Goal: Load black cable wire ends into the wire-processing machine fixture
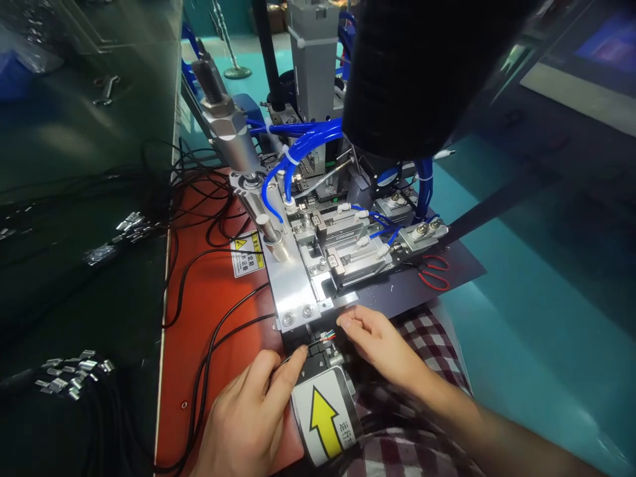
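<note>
My left hand pinches a black cable between thumb and forefinger. From the cable's stripped end, thin coloured wires stick out to the right. My right hand is just beyond the wire tips, apart from them, its thumb and forefinger pressed together. Whatever lies in that pinch, if anything, is too small to make out. Both hands are at the near end of a metal machine, by a bright steel plate. Below them is a motor-like housing with a yellow arrow label.
Blue air tubes loop over the machine's small cylinders. Red-handled pliers lie on the dark base plate at right. Black cables cross the red surface. On the dark table at left are cable bundles with metal ends and a wrench.
</note>
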The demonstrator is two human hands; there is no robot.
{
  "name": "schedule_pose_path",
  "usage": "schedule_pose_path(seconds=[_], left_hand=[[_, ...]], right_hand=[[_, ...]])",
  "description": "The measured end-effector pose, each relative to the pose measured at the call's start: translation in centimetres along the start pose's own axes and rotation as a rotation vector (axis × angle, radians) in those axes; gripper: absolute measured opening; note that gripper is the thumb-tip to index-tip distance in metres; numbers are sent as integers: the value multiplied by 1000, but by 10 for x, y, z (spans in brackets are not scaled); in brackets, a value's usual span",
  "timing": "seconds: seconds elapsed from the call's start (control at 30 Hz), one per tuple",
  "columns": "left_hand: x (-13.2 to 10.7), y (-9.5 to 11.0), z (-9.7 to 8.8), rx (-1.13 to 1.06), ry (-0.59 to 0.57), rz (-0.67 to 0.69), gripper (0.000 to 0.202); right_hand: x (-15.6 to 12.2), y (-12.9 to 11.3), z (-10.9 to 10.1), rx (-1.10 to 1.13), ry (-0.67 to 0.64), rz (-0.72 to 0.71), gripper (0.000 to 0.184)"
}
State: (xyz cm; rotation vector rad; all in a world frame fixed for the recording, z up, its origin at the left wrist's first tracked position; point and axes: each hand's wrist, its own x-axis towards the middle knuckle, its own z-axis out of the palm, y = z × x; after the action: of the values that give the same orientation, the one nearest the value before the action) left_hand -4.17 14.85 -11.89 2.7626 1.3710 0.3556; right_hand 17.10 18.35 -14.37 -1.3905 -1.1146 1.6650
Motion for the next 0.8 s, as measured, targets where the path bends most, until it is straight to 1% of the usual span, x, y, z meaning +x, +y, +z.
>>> schedule_pose_path(seconds=[0.1, 0.2, 0.27, 0.33, 0.4, 0.47, 0.57, 0.67, 0.73, 0.8], left_hand=[[-2, -1, 3, -2, -9, -11, 44], [-2, -1, 5, -2, -18, -13, 45], [1, 1, 3, -3, -20, -16, 44], [5, 4, -3, -15, -4, -51, 41], [8, 8, -11, -48, 21, -132, 35], [6, 11, -20, -109, 28, -254, 28], [-12, 13, -29, -231, -29, -473, 19], [-35, 14, -31, -339, -127, -659, 16], [-45, 14, -34, -375, -162, -694, 18], [-46, 11, -39, -367, -140, -643, 21]], right_hand=[[-3, -7, 6, 72, -27, 32, 25], [-1, -7, 9, 168, -29, 76, 25], [1, -5, 8, 217, -64, 130, 25], [4, -4, 6, 242, -107, 168, 29], [6, -4, 4, 259, -134, 179, 33], [7, -2, 3, 271, -148, 174, 35], [9, 3, 2, 269, -157, 156, 33], [9, 8, 3, 264, -168, 132, 32], [9, 9, 3, 265, -177, 114, 32], [8, 7, 4, 267, -186, 100, 33]])
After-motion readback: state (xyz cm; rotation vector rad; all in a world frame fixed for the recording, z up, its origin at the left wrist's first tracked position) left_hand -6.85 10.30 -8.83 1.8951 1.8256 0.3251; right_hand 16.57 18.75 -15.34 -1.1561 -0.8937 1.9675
